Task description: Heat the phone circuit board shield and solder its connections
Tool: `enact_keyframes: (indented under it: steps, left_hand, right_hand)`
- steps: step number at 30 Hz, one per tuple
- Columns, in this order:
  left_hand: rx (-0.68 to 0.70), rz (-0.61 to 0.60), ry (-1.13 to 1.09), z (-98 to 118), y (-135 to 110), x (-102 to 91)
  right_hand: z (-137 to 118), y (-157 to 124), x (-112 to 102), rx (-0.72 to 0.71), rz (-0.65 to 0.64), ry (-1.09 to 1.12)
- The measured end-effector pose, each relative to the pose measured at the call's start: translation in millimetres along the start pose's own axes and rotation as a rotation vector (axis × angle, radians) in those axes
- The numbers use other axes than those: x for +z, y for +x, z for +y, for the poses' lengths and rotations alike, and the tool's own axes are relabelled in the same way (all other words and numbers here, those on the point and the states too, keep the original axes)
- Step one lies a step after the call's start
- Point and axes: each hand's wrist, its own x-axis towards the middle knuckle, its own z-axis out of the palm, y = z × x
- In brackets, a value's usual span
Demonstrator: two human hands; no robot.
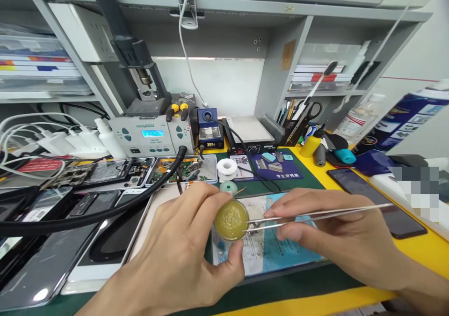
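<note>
Between the thumb and fingers of my left hand (189, 250) is a small round jar of yellowish paste (230, 218), its open top tilted toward me. My right hand (336, 236) pinches a pair of metal tweezers (308, 216), held nearly level. Their two tips are slightly apart and reach the right side of the paste; whether they dip into it I cannot tell. Below both hands lies a blue and white work mat (280, 255), with a small circuit piece (257, 229) on it, partly hidden behind the tweezers.
A hot air station (150, 133) stands at the back left, its black hose (140, 202) crossing above several phones. Behind the jar sit a solder spool (227, 170) and a soldering iron controller (210, 128). A dark phone (379, 201) lies to the right, near a spray can (400, 114).
</note>
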Motion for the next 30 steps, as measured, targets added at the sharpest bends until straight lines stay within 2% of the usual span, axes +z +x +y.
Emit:
enact_keyframes:
  steps: [12, 30]
  left_hand:
    - [0.006, -0.043, -0.063, 3.7, 1.2, -2.2]
    - [0.048, -0.025, 0.012, 2.3, 0.4, -0.5]
  right_hand:
    - [2.3, -3.5, 5.8, -0.016, 0.014, -0.045]
    - [1.6, -0.4, 8.2, 0.022, -0.009, -0.03]
